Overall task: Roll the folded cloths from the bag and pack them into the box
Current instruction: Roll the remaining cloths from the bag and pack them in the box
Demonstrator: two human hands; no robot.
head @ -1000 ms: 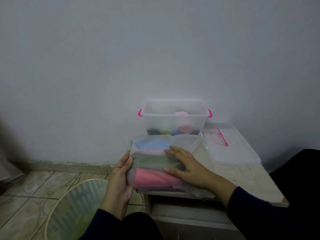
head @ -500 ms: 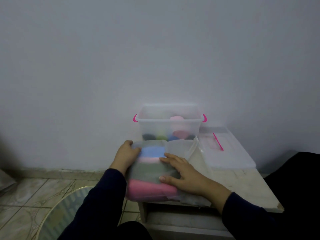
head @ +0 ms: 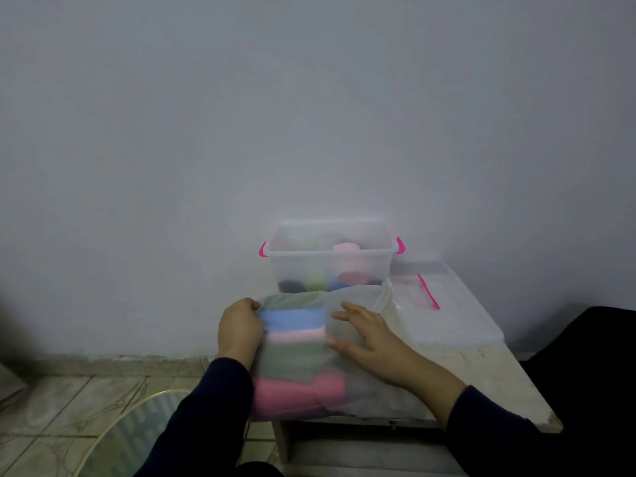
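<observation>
Bag (head: 358,401) gripped at its side by left hand (head: 240,327); right hand (head: 370,333) flat on top.

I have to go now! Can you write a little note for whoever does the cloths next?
Left hand grips the bag's left edge; right hand lies flat on top, fingers straight.
The bag rests on the table, with blue, pink, green and pink folded cloths inside.
Done: several rolled cloths sit in the clear box behind; its lid lies to the right.
Left: take out, roll and pack the bagged cloths.

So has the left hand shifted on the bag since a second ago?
Yes: the left hand slid up the bag's side toward the box.
</observation>
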